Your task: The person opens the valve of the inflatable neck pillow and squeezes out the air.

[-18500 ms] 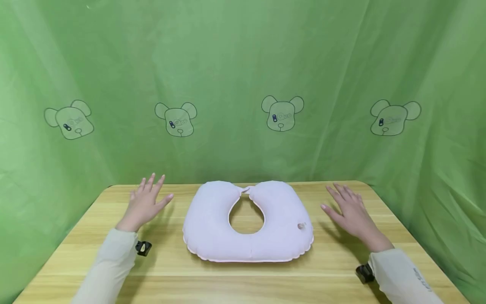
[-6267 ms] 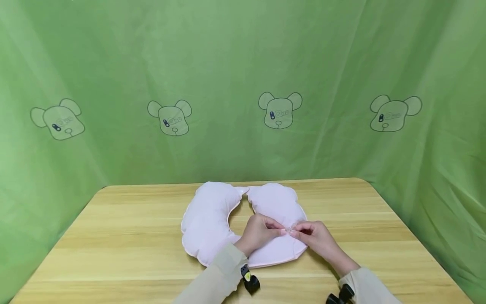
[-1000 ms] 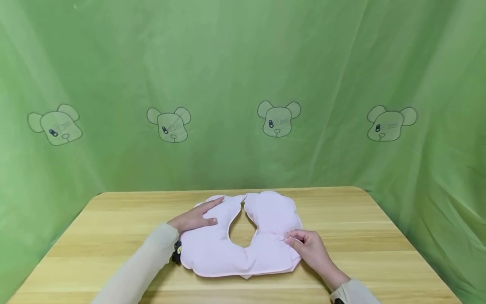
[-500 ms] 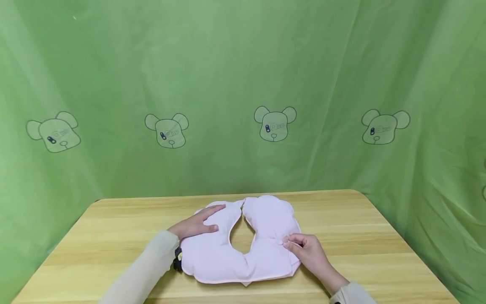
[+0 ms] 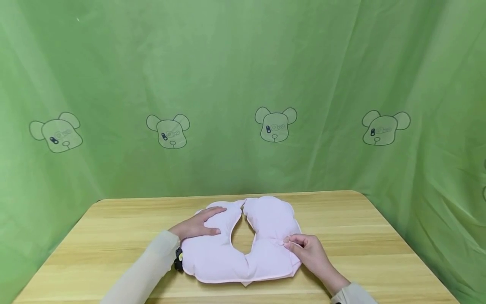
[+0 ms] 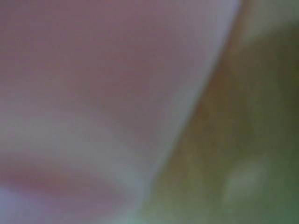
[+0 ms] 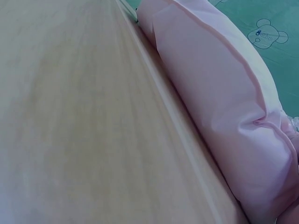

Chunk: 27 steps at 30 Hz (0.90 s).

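Observation:
A pale pink inflatable neck pillow (image 5: 224, 264) lies on the table, its surface puckered and its outer edge scalloped. My left hand (image 5: 199, 223) rests on the pillow's left arm with the fingers spread. At the right side, my right hand (image 5: 310, 252) pinches the small clear air valve (image 5: 286, 239) between thumb and fingers. The fingertips partly cover that valve. In the right wrist view the pillow's side (image 7: 205, 70) shows a crease near the valve (image 7: 295, 122). A blurred pink surface (image 6: 103, 70) fills most of the left wrist view.
The wooden table (image 5: 364, 240) has rounded far corners. Behind it and at both sides hangs a green curtain (image 5: 212, 63) printed with bear faces. A black wrist camera (image 5: 178, 259) sits beside the pillow's left edge.
Earlier the pillow was plump and smooth with both hands apart from it; later both hands were at the valve. Since then my left hand has moved onto the left arm. The last half second shows little change.

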Each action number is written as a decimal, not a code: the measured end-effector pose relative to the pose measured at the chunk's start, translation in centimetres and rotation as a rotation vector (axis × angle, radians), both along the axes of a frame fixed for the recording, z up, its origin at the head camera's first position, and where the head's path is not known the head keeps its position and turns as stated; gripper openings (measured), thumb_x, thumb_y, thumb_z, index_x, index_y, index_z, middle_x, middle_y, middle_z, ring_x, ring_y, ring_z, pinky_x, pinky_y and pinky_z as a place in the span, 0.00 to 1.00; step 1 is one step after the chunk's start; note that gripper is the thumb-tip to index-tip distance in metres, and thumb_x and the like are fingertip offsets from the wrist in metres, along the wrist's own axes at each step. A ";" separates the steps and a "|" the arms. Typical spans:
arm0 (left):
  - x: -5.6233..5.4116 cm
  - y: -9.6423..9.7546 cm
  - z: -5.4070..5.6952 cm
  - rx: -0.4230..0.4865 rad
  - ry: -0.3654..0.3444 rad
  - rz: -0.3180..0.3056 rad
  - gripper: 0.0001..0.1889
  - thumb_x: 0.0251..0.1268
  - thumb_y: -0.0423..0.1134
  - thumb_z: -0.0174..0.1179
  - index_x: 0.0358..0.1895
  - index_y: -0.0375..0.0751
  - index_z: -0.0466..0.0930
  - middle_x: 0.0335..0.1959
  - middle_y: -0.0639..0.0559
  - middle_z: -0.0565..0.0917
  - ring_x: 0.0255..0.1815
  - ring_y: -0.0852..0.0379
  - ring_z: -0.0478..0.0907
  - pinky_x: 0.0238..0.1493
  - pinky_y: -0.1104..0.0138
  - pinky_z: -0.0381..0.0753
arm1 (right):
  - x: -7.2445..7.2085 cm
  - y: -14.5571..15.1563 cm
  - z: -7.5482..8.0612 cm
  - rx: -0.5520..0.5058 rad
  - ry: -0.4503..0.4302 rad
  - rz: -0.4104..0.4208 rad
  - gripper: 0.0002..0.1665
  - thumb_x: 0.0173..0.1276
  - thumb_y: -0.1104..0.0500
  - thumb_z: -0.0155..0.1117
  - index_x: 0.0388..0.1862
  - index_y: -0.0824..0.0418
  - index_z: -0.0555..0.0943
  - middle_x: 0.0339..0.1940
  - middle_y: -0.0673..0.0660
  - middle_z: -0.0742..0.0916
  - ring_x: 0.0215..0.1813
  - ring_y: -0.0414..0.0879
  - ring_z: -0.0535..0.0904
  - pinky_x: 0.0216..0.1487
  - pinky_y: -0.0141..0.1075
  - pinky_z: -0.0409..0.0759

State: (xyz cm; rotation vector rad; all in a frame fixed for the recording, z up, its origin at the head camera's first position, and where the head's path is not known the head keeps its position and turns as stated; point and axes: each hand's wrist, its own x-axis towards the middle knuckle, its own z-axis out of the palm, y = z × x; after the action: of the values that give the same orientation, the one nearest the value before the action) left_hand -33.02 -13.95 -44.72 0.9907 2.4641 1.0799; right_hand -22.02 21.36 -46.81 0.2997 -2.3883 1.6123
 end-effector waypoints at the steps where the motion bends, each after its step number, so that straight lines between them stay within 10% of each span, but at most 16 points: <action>1: 0.0 0.0 -0.1 -0.007 0.009 0.000 0.38 0.61 0.54 0.61 0.73 0.54 0.56 0.75 0.50 0.54 0.76 0.44 0.42 0.70 0.41 0.44 | 0.0 0.0 0.0 0.000 -0.002 0.001 0.02 0.56 0.68 0.68 0.29 0.67 0.85 0.25 0.51 0.87 0.31 0.32 0.76 0.33 0.25 0.76; 27: 0.0 0.4 -0.5 -0.032 0.116 0.025 0.37 0.58 0.55 0.63 0.70 0.48 0.63 0.72 0.45 0.60 0.73 0.42 0.51 0.69 0.42 0.50 | -0.2 0.0 -0.2 0.016 0.002 -0.022 0.02 0.56 0.68 0.68 0.30 0.66 0.85 0.26 0.52 0.88 0.32 0.31 0.77 0.34 0.25 0.76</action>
State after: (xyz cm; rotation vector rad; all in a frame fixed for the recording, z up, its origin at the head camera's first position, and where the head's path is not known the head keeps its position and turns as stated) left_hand -32.98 -13.58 -45.25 1.0433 2.5831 1.0135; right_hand -22.25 21.39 -46.97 0.2767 -2.3949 1.5835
